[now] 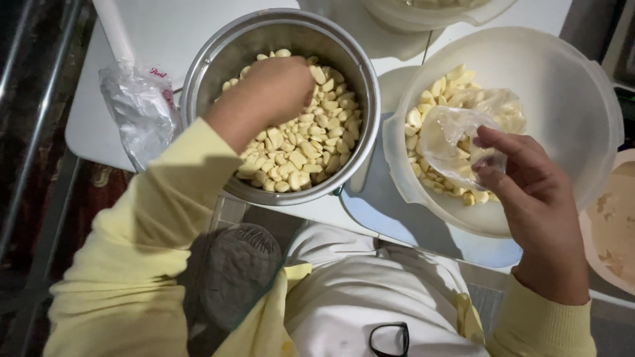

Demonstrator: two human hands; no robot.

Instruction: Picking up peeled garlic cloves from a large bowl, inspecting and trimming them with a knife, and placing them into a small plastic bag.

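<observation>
Reaching down with the left hand (274, 86), fingers curling into peeled garlic cloves (297, 155) directly beneath in the metal pot (198, 73). Pinching a clear plastic bag (456, 135) in the right hand (529, 192), holding it open over the white bowl (569, 86), well rightward.

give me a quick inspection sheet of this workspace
surface: white table, mostly covered by bowls
job's things: round metal pot full of peeled garlic cloves; translucent white plastic bowl holding fewer cloves; small clear plastic bag over that bowl
clutter: crumpled clear plastic bag at the table's left edge; black-framed glasses hanging at the chest
grippers: left hand down in the pot among cloves, fingers hidden; right hand pinching the small bag
cables: nothing seen
surroundings: another pale bowl at top, tan tray at right, dark floor at left
</observation>
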